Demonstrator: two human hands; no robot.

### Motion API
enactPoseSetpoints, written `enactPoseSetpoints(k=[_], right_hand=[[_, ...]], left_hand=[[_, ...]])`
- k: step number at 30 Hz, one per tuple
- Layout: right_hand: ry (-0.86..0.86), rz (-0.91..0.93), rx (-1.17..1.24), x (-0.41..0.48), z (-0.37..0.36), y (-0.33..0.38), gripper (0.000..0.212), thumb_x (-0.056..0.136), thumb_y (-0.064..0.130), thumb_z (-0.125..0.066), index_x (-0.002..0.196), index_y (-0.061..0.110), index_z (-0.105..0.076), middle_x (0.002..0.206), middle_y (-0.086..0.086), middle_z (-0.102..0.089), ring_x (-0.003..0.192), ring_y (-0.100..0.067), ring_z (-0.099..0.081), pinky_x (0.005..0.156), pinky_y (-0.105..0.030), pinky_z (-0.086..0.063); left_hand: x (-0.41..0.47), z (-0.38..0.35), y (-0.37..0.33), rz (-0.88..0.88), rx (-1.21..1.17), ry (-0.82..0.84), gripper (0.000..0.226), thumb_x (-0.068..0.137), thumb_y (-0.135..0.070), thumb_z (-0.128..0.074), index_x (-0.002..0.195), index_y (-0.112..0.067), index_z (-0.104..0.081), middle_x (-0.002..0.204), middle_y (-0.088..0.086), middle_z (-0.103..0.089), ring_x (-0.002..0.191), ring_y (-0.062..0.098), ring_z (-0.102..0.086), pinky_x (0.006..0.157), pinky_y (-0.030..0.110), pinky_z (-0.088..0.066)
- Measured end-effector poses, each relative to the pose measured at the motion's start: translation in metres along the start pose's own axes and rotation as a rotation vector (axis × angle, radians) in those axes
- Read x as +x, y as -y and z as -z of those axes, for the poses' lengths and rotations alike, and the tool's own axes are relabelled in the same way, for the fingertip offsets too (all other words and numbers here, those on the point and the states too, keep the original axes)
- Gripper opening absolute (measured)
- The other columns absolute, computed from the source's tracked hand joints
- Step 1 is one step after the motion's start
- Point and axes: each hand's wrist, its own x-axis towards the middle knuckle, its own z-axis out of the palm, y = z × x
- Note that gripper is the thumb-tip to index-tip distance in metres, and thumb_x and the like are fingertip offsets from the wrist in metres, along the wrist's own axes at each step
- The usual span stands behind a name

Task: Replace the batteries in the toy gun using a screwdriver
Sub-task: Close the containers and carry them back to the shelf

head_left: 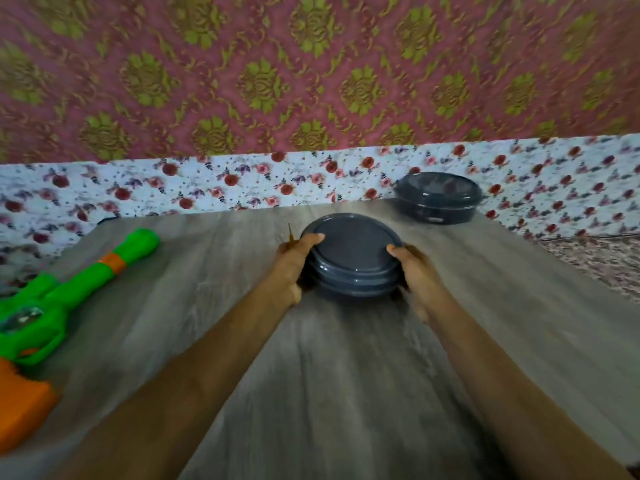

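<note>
A green and orange toy gun (52,299) lies on the left side of the wooden table (311,393), barrel pointing away. In the middle of the table stands a round dark grey lidded container (353,258). My left hand (294,265) grips its left rim, thumb on the lid. A thin yellowish shaft (290,233), perhaps the screwdriver, sticks up behind that hand. My right hand (415,275) grips the container's right rim, thumb on the lid. The picture is blurred by motion.
A second dark grey lidded container (439,197) stands at the table's far right edge. Behind the table runs a floral cloth (207,185) and a pink and gold patterned wall. The table's right edge drops off to a patterned floor (595,261).
</note>
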Motion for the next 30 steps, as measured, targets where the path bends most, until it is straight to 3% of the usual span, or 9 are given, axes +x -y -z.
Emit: enactPoseSetpoints(k=[3,7,10,14,16,22,30], right_hand=[[0.006,0.031,0.003,0.029,-0.019,0.005,0.02,0.09,0.023,-0.055,0.106,0.013,-0.06,0.11,-0.008,-0.064,0.101,-0.023,-0.06,0.078,-0.03,-0.048],[0.038,0.019,-0.044,0.036,-0.027,0.024,0.021,0.091,0.02,-0.055,0.109,0.009,-0.059,0.106,-0.006,-0.063,0.094,-0.018,-0.06,0.067,-0.019,-0.048],[0.077,-0.009,-0.041,0.034,-0.026,0.046,0.026,0.093,0.022,-0.053,0.115,0.01,-0.058,0.107,-0.004,-0.063,0.092,-0.013,-0.06,0.063,-0.013,-0.048],[0.016,-0.115,0.002,0.026,-0.016,0.087,0.042,0.092,0.031,-0.053,0.128,0.011,-0.05,0.128,-0.002,-0.055,0.113,-0.018,-0.055,0.097,-0.032,-0.044],[-0.037,-0.184,0.024,0.018,-0.005,0.106,0.051,0.092,0.034,-0.053,0.136,0.013,-0.043,0.137,-0.004,-0.05,0.121,-0.022,-0.051,0.107,-0.04,-0.038],[-0.138,-0.286,-0.013,0.014,0.036,0.135,0.049,0.093,0.034,-0.05,0.138,0.015,-0.04,0.139,-0.007,-0.047,0.122,-0.024,-0.05,0.108,-0.042,-0.037],[-0.281,-0.433,0.068,0.089,0.071,0.119,0.05,0.092,0.03,-0.054,0.136,0.01,-0.041,0.141,-0.011,-0.044,0.127,-0.029,-0.043,0.109,-0.046,-0.034]], left_hand=[[0.03,0.011,-0.014,0.026,-0.012,0.003,0.062,0.073,-0.031,-0.076,0.127,-0.014,-0.051,0.117,0.014,-0.064,0.102,0.03,-0.063,0.067,0.034,-0.055],[0.036,0.012,-0.025,0.082,-0.043,-0.039,0.057,0.075,-0.03,-0.075,0.125,-0.013,-0.054,0.117,0.014,-0.064,0.104,0.03,-0.062,0.073,0.037,-0.055],[0.025,0.004,-0.041,0.108,-0.059,-0.062,0.057,0.077,-0.029,-0.073,0.126,-0.012,-0.052,0.119,0.015,-0.063,0.104,0.03,-0.062,0.068,0.036,-0.054],[0.002,-0.012,-0.08,0.139,-0.073,-0.111,0.055,0.078,-0.029,-0.072,0.127,-0.012,-0.051,0.12,0.017,-0.062,0.102,0.031,-0.062,0.064,0.034,-0.054],[-0.01,-0.021,-0.096,0.153,-0.076,-0.138,0.055,0.079,-0.028,-0.071,0.128,-0.012,-0.051,0.12,0.017,-0.061,0.101,0.03,-0.061,0.064,0.035,-0.054],[-0.024,-0.055,-0.113,0.199,-0.101,-0.199,0.054,0.079,-0.029,-0.07,0.128,-0.014,-0.052,0.12,0.015,-0.06,0.103,0.029,-0.06,0.058,0.032,-0.053],[0.012,-0.101,-0.109,0.172,-0.062,-0.293,0.053,0.079,-0.03,-0.07,0.127,-0.015,-0.052,0.122,0.015,-0.06,0.107,0.031,-0.058,0.058,0.032,-0.051]])
